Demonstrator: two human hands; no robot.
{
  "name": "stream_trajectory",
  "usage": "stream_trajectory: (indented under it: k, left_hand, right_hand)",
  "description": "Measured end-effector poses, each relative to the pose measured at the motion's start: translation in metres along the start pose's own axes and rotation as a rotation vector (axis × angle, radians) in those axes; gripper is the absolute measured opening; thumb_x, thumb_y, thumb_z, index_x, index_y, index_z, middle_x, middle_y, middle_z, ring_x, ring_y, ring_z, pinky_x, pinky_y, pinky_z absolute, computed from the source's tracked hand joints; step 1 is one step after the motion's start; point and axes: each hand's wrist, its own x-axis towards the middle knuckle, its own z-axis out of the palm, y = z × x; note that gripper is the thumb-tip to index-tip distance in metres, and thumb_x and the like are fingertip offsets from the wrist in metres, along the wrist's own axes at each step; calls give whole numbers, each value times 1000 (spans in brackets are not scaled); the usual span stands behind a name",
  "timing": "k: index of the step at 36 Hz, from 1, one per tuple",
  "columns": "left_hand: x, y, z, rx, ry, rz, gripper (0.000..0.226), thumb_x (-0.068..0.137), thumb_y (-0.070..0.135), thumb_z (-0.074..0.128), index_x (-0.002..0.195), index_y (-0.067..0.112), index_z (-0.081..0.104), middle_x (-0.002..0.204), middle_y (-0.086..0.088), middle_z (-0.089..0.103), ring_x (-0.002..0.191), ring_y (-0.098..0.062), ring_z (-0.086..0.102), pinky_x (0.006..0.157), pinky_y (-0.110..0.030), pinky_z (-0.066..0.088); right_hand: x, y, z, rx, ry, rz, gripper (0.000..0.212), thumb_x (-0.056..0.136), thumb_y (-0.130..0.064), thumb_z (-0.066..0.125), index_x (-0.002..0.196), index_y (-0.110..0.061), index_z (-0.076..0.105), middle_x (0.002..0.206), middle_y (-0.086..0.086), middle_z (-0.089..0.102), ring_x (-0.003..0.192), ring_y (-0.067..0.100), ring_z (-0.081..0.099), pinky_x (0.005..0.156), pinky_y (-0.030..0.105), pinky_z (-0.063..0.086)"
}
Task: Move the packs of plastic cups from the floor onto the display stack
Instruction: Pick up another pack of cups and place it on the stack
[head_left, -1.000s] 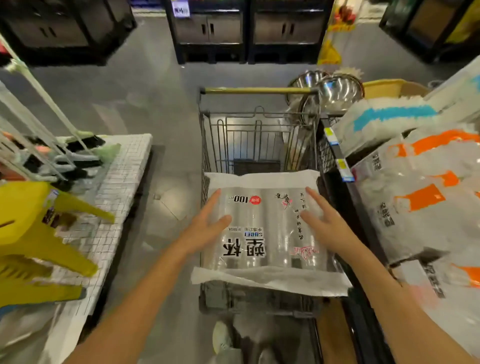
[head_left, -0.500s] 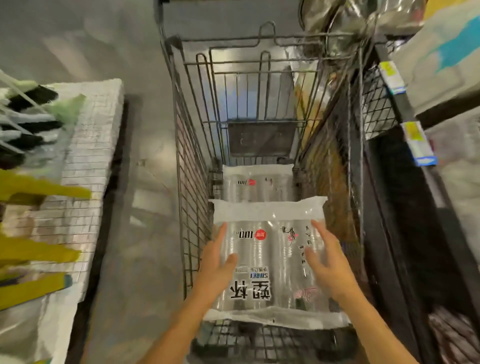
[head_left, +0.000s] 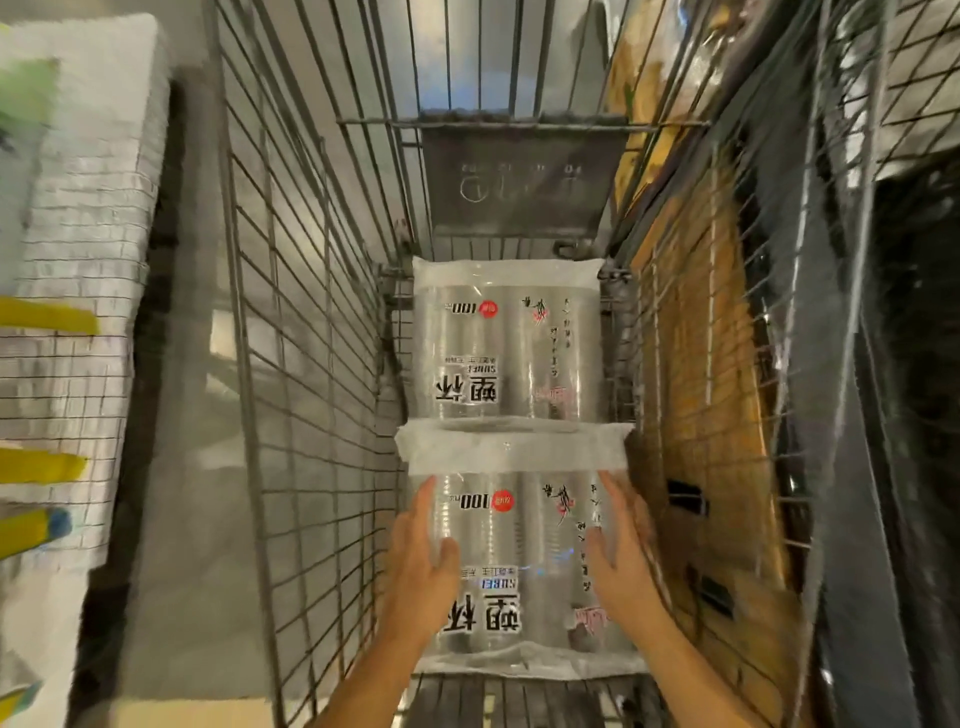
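Note:
Two clear packs of plastic cups lie flat at the bottom of a wire shopping cart (head_left: 291, 364). The near pack (head_left: 519, 545) has black characters and a red dot on its wrap. My left hand (head_left: 421, 561) presses on its left side and my right hand (head_left: 618, 561) on its right side, so both grip it between them. The far pack (head_left: 506, 348) lies just beyond it, touching its sealed end, against the cart's end wall.
A grey flap (head_left: 519, 176) hangs on the cart's far end. A white tiled display block (head_left: 88, 208) with yellow items (head_left: 47, 317) stands to the left. Dark wire shelving (head_left: 857, 312) and a brown board (head_left: 706, 364) press close on the right.
The pack in my hands has gone down from the cart's top edge to its bottom. My view has dropped into the cart, and the second pack came into sight.

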Motion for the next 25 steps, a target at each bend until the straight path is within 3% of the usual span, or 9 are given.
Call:
stream_trajectory:
  k: [2,3,6,9,12,15,19,21,25]
  left_hand:
    - [2,-9,6,20,8,-4,77,98,13,49,147,60,12,147,9,24,129,-11,36,102,-31,34]
    - [3,-14,8,36,15,0,77,98,13,49,147,60,11,147,9,25,129,-13,36,104,-34,34]
    - [8,-25,11,63,16,10,77,97,16,47,145,63,9,146,7,25,126,-15,39,105,-41,39]
    - [12,-30,12,80,11,23,78,97,18,48,144,64,6,150,6,23,129,-20,42,106,-48,43]
    - [12,-31,11,76,-15,41,77,99,21,47,145,63,3,151,8,19,129,-23,44,106,-50,44]
    - [10,-23,7,87,-14,25,78,99,22,48,144,65,1,153,11,15,132,-24,43,106,-54,44]
    - [4,4,-8,218,14,20,65,96,32,51,149,49,17,157,13,7,136,-19,37,107,-47,44]
    - [0,27,-24,272,5,86,57,94,39,49,147,41,30,156,9,16,135,-19,40,108,-45,44]
    - [-21,98,-69,415,-22,289,46,97,35,51,142,27,47,145,8,37,129,-12,43,108,-34,41]
  right_hand:
    - [-3,-1,9,91,-24,29,63,97,4,50,151,-18,25,159,4,22,138,-19,13,105,-3,11]
    - [-5,0,13,109,-12,25,62,97,5,50,150,-17,27,158,6,24,140,-11,16,108,0,14]
    - [-2,14,24,1,90,24,63,92,-19,49,149,-36,27,156,2,27,145,17,26,118,35,25]
    - [0,24,30,-50,104,34,65,89,-25,47,148,-38,24,154,2,30,144,23,28,116,48,30]
    - [0,21,29,-78,90,46,64,90,-32,44,149,-39,22,154,3,30,144,22,27,116,51,30]
    - [-3,13,20,-124,33,57,64,95,-34,45,153,-41,19,162,1,17,150,20,15,119,49,25]
    - [-9,-25,-4,-142,-27,90,59,98,-28,53,150,-42,28,164,-5,1,148,23,18,111,40,32]
    - [-7,-49,-21,-200,-65,69,49,99,-35,48,146,-37,34,161,-12,7,145,19,25,113,40,34]
    - [-3,-108,-63,-360,4,-152,41,93,-34,55,131,-19,57,138,0,53,123,23,54,103,38,44]
